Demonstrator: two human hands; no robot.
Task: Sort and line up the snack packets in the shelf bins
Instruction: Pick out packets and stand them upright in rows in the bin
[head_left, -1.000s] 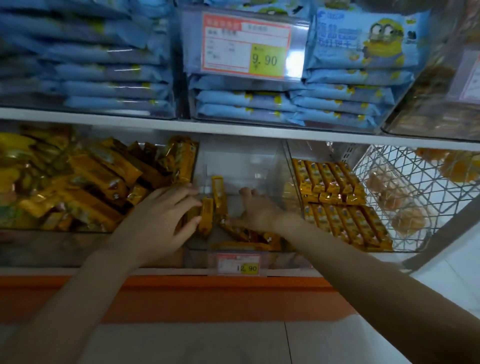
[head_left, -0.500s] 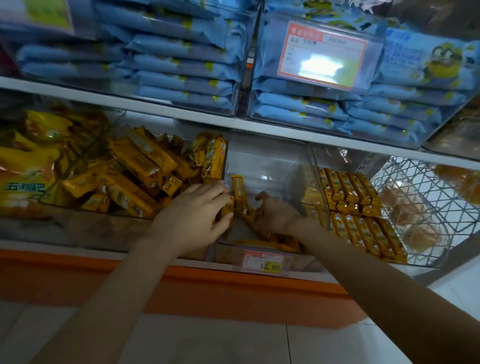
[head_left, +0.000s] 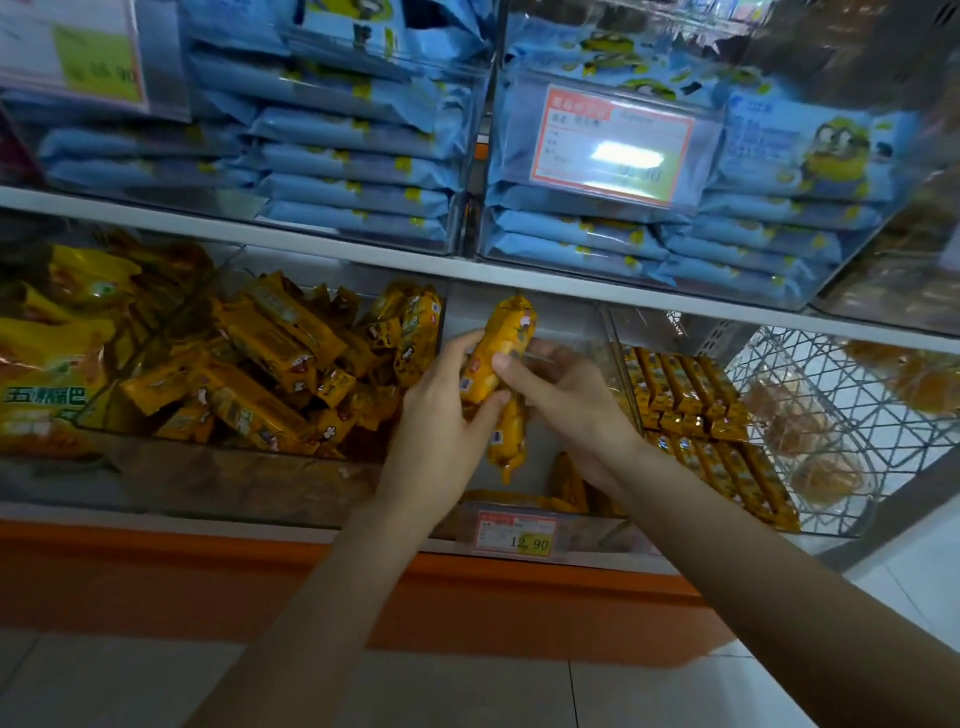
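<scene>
**A:** Hand pose?

**B:** Both forearms reach forward and up. The left hand (head_left: 441, 421) and right hand (head_left: 571, 405) are close together, palms facing, raised in front of the clear plastic middle bin (head_left: 566, 317). Left fingers curl round a long yellow foil snack packet (head_left: 506, 338), which is upright with a slight tilt. The right thumb pinches the packet's front, with the fingers curled behind.

**A:** Just one packet?

**B:** Two. A second yellow packet (head_left: 509, 441) hangs below the first, between the hands. Cannot tell which hand carries it.

**A:** Other counts?

**B:** At least two loose yellow packets (head_left: 569, 480) on the middle bin's floor. The right clear bin (head_left: 667, 325) has two neat rows (head_left: 691, 405), roughly five each. The left clear bin (head_left: 234, 478) holds a jumbled yellow heap (head_left: 270, 364), too many to count. Stacks of flat blue packets (head_left: 353, 161) on the shelf above. Three price cards, and the one (head_left: 519, 540) on the middle bin reads 12.90. One white wire basket (head_left: 841, 374), far right.
</scene>
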